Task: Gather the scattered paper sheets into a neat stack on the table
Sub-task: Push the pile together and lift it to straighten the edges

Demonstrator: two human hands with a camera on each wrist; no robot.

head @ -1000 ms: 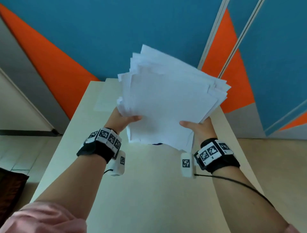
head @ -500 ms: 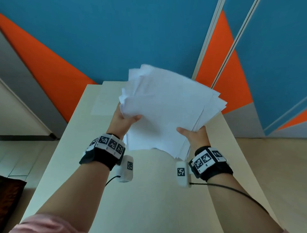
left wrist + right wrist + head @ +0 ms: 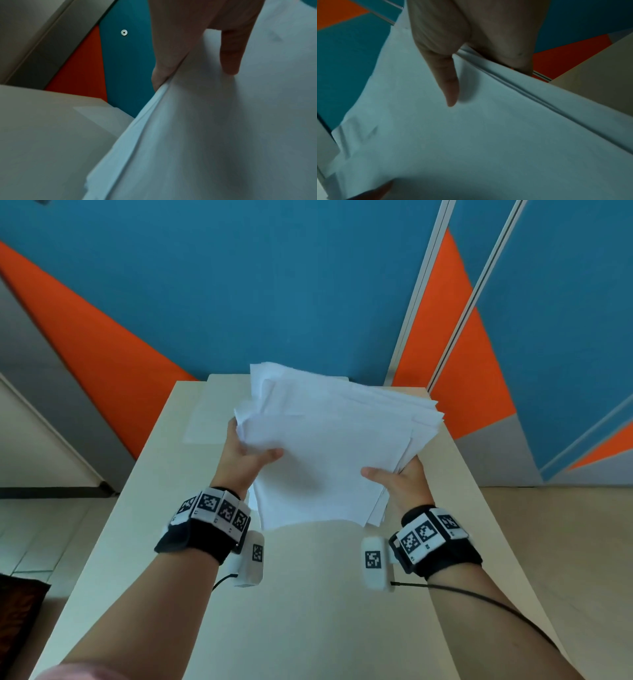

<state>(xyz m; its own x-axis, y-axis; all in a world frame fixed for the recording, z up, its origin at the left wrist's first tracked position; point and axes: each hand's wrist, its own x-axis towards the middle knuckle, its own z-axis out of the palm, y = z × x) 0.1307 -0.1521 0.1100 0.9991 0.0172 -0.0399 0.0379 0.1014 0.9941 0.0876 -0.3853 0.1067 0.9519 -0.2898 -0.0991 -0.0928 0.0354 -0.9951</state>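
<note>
A loose bundle of white paper sheets (image 3: 329, 446) sits between both hands, low over the far half of the cream table (image 3: 308, 611), its edges uneven and fanned. My left hand (image 3: 246, 453) grips the bundle's left edge, thumb on top and fingers underneath. My right hand (image 3: 394, 477) grips the near right corner the same way. In the left wrist view the thumb presses the top sheet (image 3: 223, 121). In the right wrist view the thumb lies on the paper (image 3: 471, 135), with the layered edges beside it. One more sheet (image 3: 202, 426) lies flat on the table at the far left.
The table's far end meets a blue and orange panelled wall (image 3: 274, 285). Light floor (image 3: 565, 542) lies to the right of the table, and tiled floor (image 3: 51, 525) to the left. A dark object (image 3: 17, 611) sits on the floor at the lower left.
Both hands have brought the bundle down from in front of the wall towards the table, and the sheets now lie flatter.
</note>
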